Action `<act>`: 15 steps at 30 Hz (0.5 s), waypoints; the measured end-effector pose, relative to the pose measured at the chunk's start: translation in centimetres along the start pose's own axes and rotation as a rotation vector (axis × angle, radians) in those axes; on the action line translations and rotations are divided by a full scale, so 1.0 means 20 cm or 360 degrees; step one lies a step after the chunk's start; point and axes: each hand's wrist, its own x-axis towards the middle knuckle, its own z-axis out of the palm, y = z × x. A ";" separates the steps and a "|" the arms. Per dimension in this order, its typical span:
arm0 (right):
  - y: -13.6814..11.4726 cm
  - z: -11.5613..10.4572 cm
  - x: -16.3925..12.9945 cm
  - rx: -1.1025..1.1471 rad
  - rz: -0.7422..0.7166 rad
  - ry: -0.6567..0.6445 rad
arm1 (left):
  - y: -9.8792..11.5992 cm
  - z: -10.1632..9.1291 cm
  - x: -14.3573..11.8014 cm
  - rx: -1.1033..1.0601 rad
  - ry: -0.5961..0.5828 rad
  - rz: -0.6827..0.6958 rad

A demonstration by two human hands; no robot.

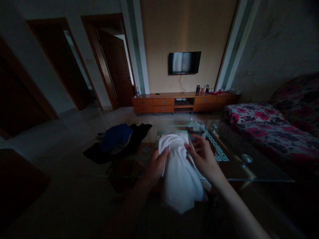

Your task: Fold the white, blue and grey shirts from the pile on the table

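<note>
Both hands hold a white garment (179, 172) over the near edge of a glass coffee table (224, 156), its loose lower part hanging toward the camera. The left hand (155, 167) grips the cloth's left edge, fingers curled closed around a fold. The right hand (204, 159) pinches the upper right part of the cloth between thumb and forefinger, the other fingers loosely spread above it. To the left on the table lies a heap of dark clothes (119, 141), blue cloth on top of black, apart from the white garment. A floral sofa (269, 129) stands at the right, and a wooden TV cabinet (184, 102) sits against the far wall beneath a wall-mounted television (184, 62).
</note>
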 end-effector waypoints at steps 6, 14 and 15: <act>-0.18 0.01 -0.11 -0.0098 -0.0415 -0.0622 | 0.05 0.11 -0.07 -0.0702 -0.0435 -0.0032; -0.15 0.03 -0.09 -0.0093 -0.0455 -0.0761 | 0.11 0.10 -0.13 -0.0629 -0.0885 0.0052; -0.14 0.03 -0.07 -0.0072 -0.0413 -0.0713 | 0.11 0.10 -0.13 -0.0621 -0.0863 0.0056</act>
